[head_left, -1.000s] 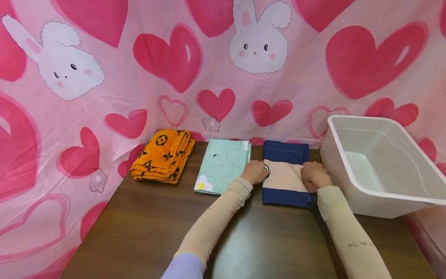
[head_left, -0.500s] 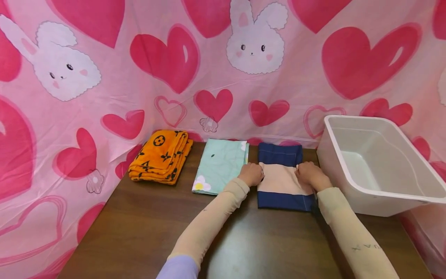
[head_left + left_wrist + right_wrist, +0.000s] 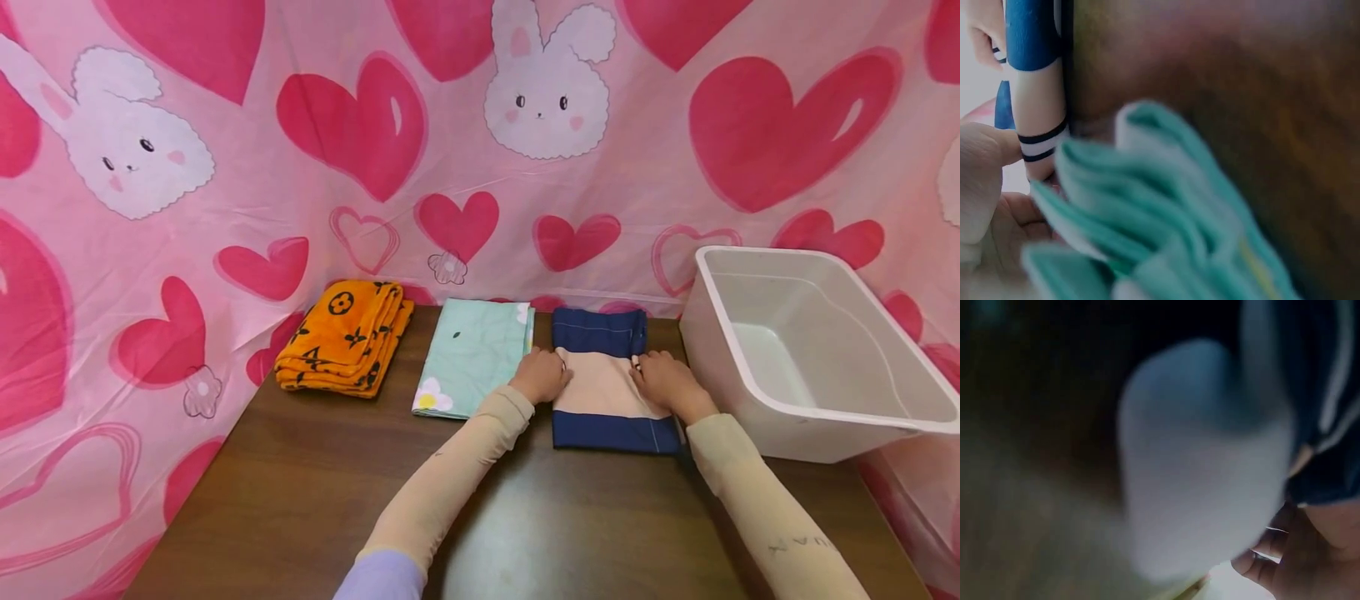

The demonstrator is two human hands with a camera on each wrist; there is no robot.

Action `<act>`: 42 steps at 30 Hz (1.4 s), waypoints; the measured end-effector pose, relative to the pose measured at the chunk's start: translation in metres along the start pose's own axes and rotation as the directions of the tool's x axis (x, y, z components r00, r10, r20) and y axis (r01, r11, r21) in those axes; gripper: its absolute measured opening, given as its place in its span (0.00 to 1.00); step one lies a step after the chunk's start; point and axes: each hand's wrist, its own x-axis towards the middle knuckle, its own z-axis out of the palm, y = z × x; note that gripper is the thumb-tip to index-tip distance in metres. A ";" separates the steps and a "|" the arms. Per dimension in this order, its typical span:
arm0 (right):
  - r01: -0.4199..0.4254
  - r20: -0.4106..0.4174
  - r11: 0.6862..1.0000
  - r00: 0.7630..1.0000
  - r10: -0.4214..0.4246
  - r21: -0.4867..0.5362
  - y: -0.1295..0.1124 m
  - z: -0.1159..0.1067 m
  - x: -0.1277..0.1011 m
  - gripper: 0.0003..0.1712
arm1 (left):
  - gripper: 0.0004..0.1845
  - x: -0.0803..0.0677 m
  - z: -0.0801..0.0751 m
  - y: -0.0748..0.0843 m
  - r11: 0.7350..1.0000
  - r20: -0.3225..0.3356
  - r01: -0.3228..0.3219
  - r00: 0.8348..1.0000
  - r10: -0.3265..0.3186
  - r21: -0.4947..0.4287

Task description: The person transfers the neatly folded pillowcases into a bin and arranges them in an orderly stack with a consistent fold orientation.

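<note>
On the table lies a folded navy cloth (image 3: 615, 433) with a wide beige band, its layers stacked flat. My left hand (image 3: 542, 375) pinches the band's left edge; in the left wrist view its thumb (image 3: 1007, 147) and fingers come together at a black-and-white striped part of the cloth. At the opposite edge my right hand (image 3: 666, 382) grips the beige band, which puckers near the fingertips. The right wrist view is mostly filled by a blurred pale fold (image 3: 1204, 469), with some fingers (image 3: 1260, 569) low at the right.
A folded mint cloth (image 3: 472, 350) with a flower print lies just left, partly under my left wrist. Beyond it sits a folded orange cloth (image 3: 341, 337) with black motifs. A white plastic tub (image 3: 795, 433) stands close by my right hand. A pink heart-print sheet (image 3: 450, 125) hangs behind the table.
The navy-and-beige cloth has shifted slightly left, and my right hand has moved a little left with its edge. A round black-and-white print beside my left hand is now hidden.
</note>
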 end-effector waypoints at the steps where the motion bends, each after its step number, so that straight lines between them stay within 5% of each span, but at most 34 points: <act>1: 0.007 -0.014 1.000 1.000 -0.007 -0.007 0.000 0.001 -0.001 0.24 | 0.23 0.000 0.001 0.001 1.000 0.008 -0.002 1.000 0.002 -0.004; 7: 0.031 -0.089 0.999 0.995 -0.033 -0.027 -0.002 0.002 -0.005 0.20 | 0.21 -0.002 0.006 0.004 1.000 0.016 -0.020 1.000 0.020 0.024; 18: 0.091 -0.235 0.994 0.967 -0.101 -0.054 -0.011 -0.001 -0.008 0.18 | 0.20 -0.015 0.002 0.000 0.992 -0.092 -0.027 0.995 0.039 0.124; 42: 0.089 -0.227 0.995 0.969 -0.098 -0.051 -0.033 -0.030 -0.017 0.18 | 0.19 -0.037 -0.012 -0.009 0.998 -0.240 -0.021 0.970 0.035 0.058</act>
